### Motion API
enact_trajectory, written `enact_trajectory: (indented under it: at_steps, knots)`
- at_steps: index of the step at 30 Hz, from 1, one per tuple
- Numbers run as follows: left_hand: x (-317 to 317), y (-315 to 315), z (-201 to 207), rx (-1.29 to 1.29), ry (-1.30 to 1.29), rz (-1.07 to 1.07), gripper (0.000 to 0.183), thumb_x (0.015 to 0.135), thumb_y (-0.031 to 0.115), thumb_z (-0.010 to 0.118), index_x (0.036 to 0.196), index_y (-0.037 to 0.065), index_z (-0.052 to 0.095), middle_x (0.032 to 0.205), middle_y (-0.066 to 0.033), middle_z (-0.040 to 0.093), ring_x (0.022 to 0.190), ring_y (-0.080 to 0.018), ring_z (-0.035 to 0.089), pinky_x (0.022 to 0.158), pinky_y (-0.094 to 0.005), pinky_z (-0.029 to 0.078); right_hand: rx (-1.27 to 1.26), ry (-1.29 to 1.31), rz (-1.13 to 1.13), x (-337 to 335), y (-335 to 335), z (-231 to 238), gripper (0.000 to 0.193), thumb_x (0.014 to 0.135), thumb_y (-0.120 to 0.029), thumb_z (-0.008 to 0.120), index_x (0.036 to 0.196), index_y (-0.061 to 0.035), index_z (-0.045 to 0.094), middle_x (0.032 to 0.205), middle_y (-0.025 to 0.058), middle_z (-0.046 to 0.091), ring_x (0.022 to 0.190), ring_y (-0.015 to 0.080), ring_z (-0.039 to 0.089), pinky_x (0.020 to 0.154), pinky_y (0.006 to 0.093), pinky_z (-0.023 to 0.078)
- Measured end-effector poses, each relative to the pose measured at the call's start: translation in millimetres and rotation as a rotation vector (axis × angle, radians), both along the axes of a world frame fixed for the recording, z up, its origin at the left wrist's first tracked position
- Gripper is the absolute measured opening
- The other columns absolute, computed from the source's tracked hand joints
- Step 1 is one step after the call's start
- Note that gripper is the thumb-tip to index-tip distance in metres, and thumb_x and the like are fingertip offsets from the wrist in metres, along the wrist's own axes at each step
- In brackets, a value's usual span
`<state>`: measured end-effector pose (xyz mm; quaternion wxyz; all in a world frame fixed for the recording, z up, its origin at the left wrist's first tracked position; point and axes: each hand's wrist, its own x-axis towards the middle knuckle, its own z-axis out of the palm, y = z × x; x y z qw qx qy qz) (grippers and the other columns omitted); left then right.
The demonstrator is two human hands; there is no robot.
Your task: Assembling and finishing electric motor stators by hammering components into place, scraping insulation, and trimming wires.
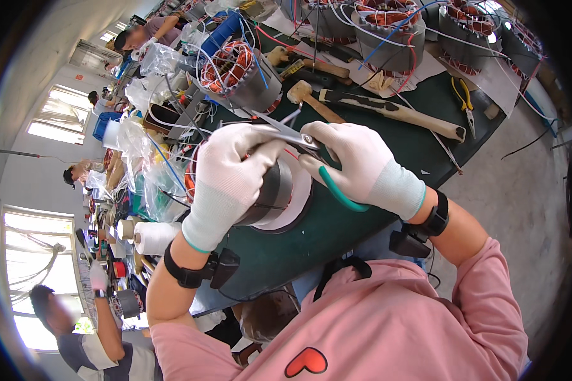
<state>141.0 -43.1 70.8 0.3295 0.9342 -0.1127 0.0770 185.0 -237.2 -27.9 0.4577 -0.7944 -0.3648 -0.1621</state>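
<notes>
Both my hands wear white gloves and work close together over the green table. My right hand (362,162) grips a pair of scissors (341,193) with a green handle; the blades point left, toward my other hand. My left hand (229,171) is closed in a pinch beside the blades. What its fingers hold is hidden, though a short bit of red wire (291,153) shows between the hands. Below them a grey motor stator (273,193) lies on its side, partly covered by my left hand. Its white end (302,206) faces right.
Another stator (251,86) with copper windings stands behind my hands, and several more line the far edge. A mallet (318,105), a worn wooden bar (394,114) and yellow-handled pliers (465,105) lie on the table. White thread spools (156,238) stand left. Co-workers sit farther left.
</notes>
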Motion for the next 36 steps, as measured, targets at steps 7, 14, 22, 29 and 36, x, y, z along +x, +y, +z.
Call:
enact_trajectory:
  at_steps: [7, 14, 22, 29, 36]
  knots:
    - [-2.2, -0.3, 1.1, 0.205, -0.151, -0.115, 0.014, 0.088, 0.012, 0.068, 0.095, 0.004, 0.077, 0.083, -0.0132, 0.069, 0.086, -0.0315, 0.066, 0.082, -0.0376, 0.05, -0.055, 0.091, -0.027, -5.4, -0.5, -10.2, 0.021, 0.09, -0.023, 0.072, 0.095, -0.0048, 0.063, 0.064, 0.016, 0.057, 0.056, 0.0367, 0.06, 0.053, 0.0421, 0.048]
    - [-19.7, 12.5, 16.2, 0.122, -0.378, -0.097, 0.015, 0.081, 0.007, 0.077, 0.096, 0.006, 0.078, 0.11, -0.0138, 0.07, 0.103, -0.0273, 0.065, 0.091, -0.0365, 0.05, 0.086, 0.363, -0.113, 7.8, -34.2, -1.3, 0.028, 0.096, -0.033, 0.064, 0.101, -0.0056, 0.065, 0.067, 0.0167, 0.06, 0.064, 0.0388, 0.064, 0.061, 0.0415, 0.049]
    - [1.1, 36.7, 91.7, 0.216, -0.603, 0.246, 0.02, 0.094, 0.014, 0.071, 0.108, 0.001, 0.074, 0.119, -0.0151, 0.071, 0.11, -0.0248, 0.066, 0.099, -0.0339, 0.049, -0.005, 0.553, -0.305, 22.1, -81.5, -12.9, 0.04, 0.098, -0.039, 0.062, 0.106, -0.0003, 0.066, 0.071, 0.0211, 0.061, 0.066, 0.0352, 0.063, 0.066, 0.0378, 0.049]
    - [30.6, 42.0, 75.9, 0.11, -0.106, 0.239, 0.029, 0.098, 0.024, 0.067, 0.112, -0.001, 0.073, 0.087, -0.0079, 0.075, 0.078, -0.01, 0.069, 0.076, -0.0249, 0.054, 0.01, 0.339, -0.16, 15.7, -24.6, 32.2, 0.038, 0.097, -0.044, 0.064, 0.102, -0.0066, 0.066, 0.07, 0.0169, 0.064, 0.068, 0.0402, 0.065, 0.063, 0.044, 0.05]
    - [5.8, 19.1, 76.3, -0.225, -0.038, 0.091, 0.021, 0.102, 0.01, 0.059, 0.115, 0.0, 0.072, 0.094, -0.0084, 0.074, 0.082, -0.0142, 0.07, 0.079, -0.0262, 0.056, -0.002, 0.209, -0.136, 23.4, -16.8, 37.6, 0.04, 0.097, -0.046, 0.063, 0.1, -0.0057, 0.065, 0.068, 0.0175, 0.062, 0.068, 0.0402, 0.065, 0.062, 0.0453, 0.049]
